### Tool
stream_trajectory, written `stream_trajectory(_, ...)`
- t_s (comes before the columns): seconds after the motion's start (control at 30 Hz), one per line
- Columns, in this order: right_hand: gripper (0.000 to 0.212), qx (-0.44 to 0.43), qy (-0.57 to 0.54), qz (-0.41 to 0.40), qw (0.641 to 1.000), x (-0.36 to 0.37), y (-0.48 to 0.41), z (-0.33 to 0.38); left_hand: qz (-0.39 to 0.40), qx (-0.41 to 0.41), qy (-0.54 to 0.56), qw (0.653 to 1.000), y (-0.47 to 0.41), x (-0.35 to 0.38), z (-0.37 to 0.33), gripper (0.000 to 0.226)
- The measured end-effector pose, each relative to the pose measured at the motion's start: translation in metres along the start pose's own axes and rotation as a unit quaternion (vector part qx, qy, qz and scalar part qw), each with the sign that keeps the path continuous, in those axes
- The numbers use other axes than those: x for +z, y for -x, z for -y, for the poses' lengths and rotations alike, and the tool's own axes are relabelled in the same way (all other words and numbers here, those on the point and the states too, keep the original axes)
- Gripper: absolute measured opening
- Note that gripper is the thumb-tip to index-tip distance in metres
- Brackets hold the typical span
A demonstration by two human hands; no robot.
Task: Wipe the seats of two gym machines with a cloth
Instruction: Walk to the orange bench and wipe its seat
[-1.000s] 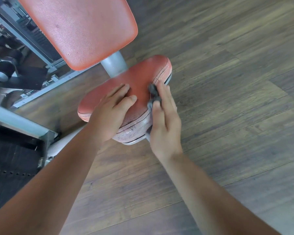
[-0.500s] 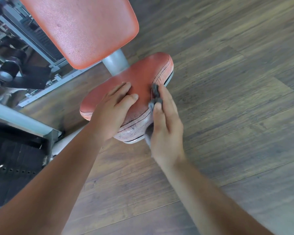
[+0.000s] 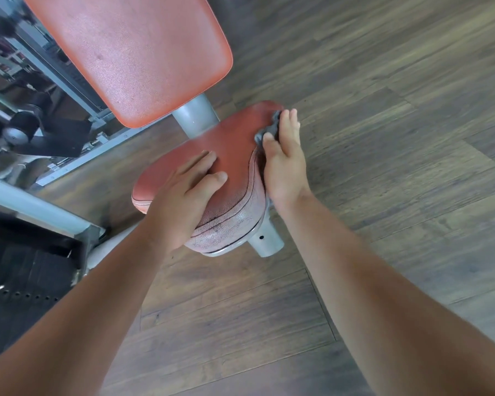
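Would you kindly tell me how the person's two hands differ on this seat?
The left hand lies flat and bare on top of the seat; the right hand presses a grey cloth against its right side. The left hand rests nearer the worn front; the right hand reaches farther back. Both keep their fingers straight.

The seat (image 3: pixel 235 147) is a rounded pad of red-orange vinyl, lying roughly level on a grey metal post (image 3: pixel 267 242). Its near end is worn pale and crazed with fine cracks, and a dark seam runs round its edge. The cloth (image 3: pixel 270 130) is small, grey and bunched up, pressed against the seat's far right edge under the right hand (image 3: pixel 284 170).
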State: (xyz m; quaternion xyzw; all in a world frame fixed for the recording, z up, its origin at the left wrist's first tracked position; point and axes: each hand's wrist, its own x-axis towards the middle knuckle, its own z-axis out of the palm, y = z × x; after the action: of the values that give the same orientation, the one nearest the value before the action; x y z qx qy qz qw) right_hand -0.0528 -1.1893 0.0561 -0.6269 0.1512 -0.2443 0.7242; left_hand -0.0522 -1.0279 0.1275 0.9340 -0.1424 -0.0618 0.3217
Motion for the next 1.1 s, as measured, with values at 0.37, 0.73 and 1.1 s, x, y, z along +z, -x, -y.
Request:
stream_trajectory(0.37, 0.060, 0.012, 0.007, 0.018, 1.000, -0.003, -0.002, 0.002, 0.001, 0.001, -0.002, 1.000, 0.000, -0.001, 0.001, 0.060)
stream_trajectory(0.73, 0.055, 0.038, -0.099, 0.068, 0.992, -0.012, 0.071, 0.011, -0.005, 0.001, 0.000, 1.000, -0.001, 0.001, 0.002, 0.062)
stream_trajectory(1.1, 0.041, 0.038, -0.042, 0.012, 0.998, -0.007, 0.089, 0.021, -0.002, 0.014, -0.064, 0.998, 0.002, 0.001, 0.000, 0.053)
